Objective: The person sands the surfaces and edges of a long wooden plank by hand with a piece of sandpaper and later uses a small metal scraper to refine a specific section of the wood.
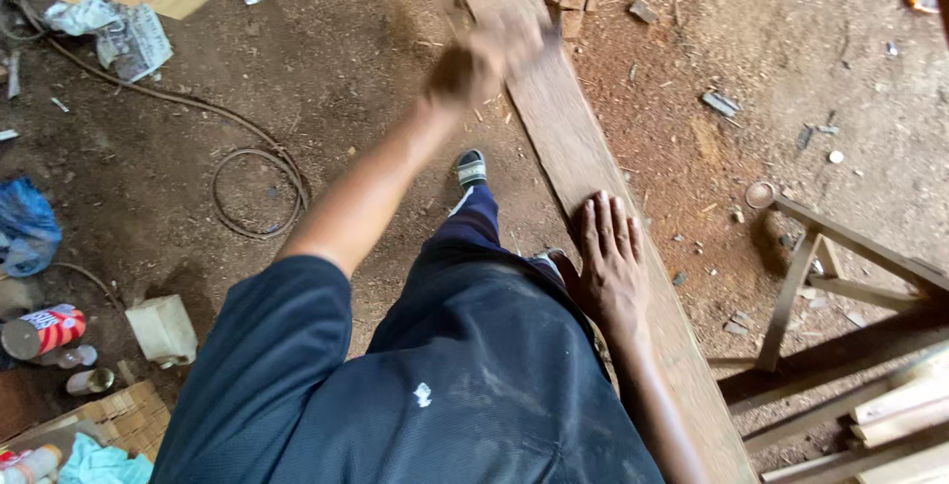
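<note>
Right hand (608,262) spread flat on long plank (573,148); left hand (489,54) blurred mid-sweep above it (grip unreadable, possibly brushing). Plank surface looks bare; sawdust around.

Left hand (489,59) motion-blurred over plank (573,148)

A long reddish wooden plank (583,163) runs away from the person across the dirt floor (326,79). The right hand (608,266) lies flat on it; the left hand (484,59) is farther along, at its left edge. A coiled cable (259,192) lies to the left, a wooden frame (840,286) to the right.
</note>
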